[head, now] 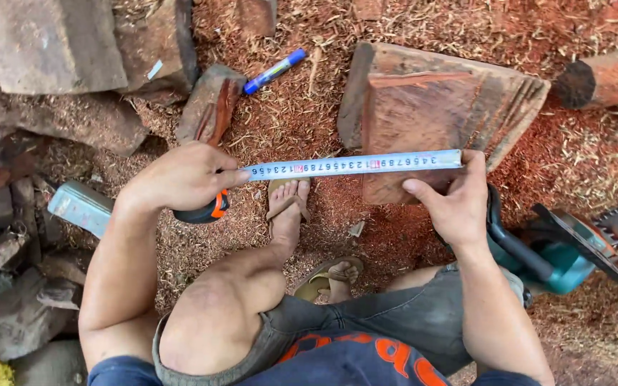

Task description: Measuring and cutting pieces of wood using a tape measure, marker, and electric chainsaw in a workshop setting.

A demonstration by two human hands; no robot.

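A pale steel measuring tape blade (352, 165) stretches level between the two hands, just above the near edge of a reddish, rough-sawn wooden slab (430, 107) that lies on the ground. The left hand (180, 177) has its grip closed around the black and orange tape case (202, 209), which sits under the palm, with the thumb and forefinger lying along the start of the blade. The right hand (455, 204) pinches the free end of the blade between thumb and fingers, its grip closed on it right at the slab's near right corner.

Both forearms reach forward from a squatting body, the left elbow bent outside the bare left knee (212, 314), the right arm running up beside the grey shorts. The left wrist is cocked slightly inward; the right palm faces left, fingers curled over the top of the blade.

Below the tape, a foot in a tan sandal (287, 204) rests on the ground, with a second sandalled foot nearer the body. The ground is covered in red sawdust and wood shavings (287, 100). A blue marker pen (275, 71) lies beyond the tape, beside a small dark wood offcut (209, 104). A teal chainsaw (566, 246) rests at the right, just behind the right wrist. Weathered timber blocks (51, 43) pile up at the left, and a round log end (606, 78) shows at the upper right.
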